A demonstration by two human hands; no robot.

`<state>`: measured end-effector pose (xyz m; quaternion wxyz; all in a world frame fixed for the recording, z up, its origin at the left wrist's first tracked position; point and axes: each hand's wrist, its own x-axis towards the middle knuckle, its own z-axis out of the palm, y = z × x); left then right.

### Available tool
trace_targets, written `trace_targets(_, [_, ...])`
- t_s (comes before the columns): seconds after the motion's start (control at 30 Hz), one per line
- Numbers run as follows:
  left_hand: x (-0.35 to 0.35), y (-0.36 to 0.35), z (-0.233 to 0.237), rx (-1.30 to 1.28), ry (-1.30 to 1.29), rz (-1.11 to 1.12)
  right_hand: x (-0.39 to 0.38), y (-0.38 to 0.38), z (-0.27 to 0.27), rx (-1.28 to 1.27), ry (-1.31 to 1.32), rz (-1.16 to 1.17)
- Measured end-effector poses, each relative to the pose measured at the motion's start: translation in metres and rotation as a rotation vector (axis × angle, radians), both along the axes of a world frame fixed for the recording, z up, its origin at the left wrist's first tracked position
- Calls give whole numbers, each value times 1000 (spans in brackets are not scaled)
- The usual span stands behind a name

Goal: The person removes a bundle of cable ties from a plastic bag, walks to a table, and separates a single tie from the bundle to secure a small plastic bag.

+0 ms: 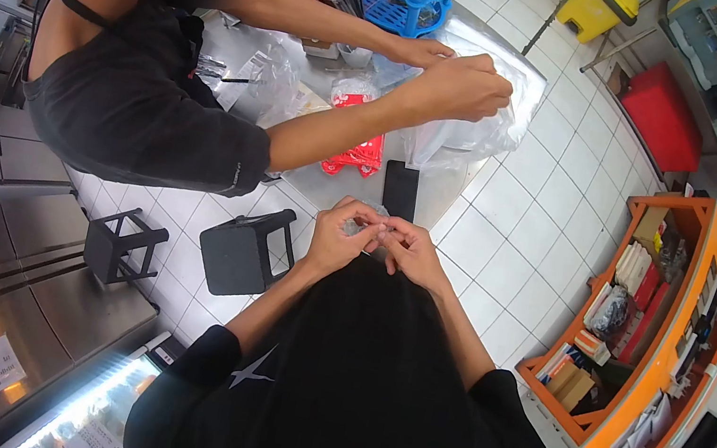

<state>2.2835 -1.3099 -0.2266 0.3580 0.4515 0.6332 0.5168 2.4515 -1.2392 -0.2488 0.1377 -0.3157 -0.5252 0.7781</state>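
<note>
Left hand [338, 242] and right hand [411, 251] meet, fingertips pinched, at crinkled translucent plastic [354, 225].

We make out 1 piece of clear plastic [368, 208], thin, see-through and crinkled, just left of the near end of the black slab [400, 188]. It sits bunched up, pinched by our fingers [399, 229], which hide much of it; we cannot tell its full shape.
</note>
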Motion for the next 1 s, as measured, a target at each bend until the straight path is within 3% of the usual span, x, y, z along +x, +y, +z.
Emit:
trace_targets(0.4, [-22, -3, -24, 43, -92, -34, -1, -6, -6, 69, -30, -142])
trace_targets(0.47, [-40, -6, -31, -217, 122, -65, 1, -9, -12, 67, -49, -148])
trace_targets(0.5, [-52, -9, -43, -222, 135, -47, 0, -11, -15, 64, -34, -132])
trace_targets(0.57, [-78, -9, -73, -150, 730, 257, 2, -11, -17, 85, -34, -137])
trace_targets(0.67, [-120, 14, -84, -52, 665, 323, 0, -11, -16, 68, -40, -127])
trace_targets(0.7, [-131, 29, -94, -79, 767, 350, 0, -12, -16, 61, -40, -117])
trace_targets(0.77, [-140, 40, -148, -112, 851, 369, -2, -14, -15, 46, -55, -96])
trace_targets(0.83, [-239, 82, -206, -168, 1177, 225, -3, -16, -14, 41, -76, -93])
trace_targets(0.87, [-237, 92, -239, -182, 1341, 146, -4, -16, -14, 63, -68, -71])
trace_targets(0.93, [-201, 95, -119, -473, 1016, 61, -3, -13, -11, 96, -66, -73])
trace_targets(1.0, [-189, 99, -119, -567, 1035, 34, -2, -10, -9, 82, -56, -21])
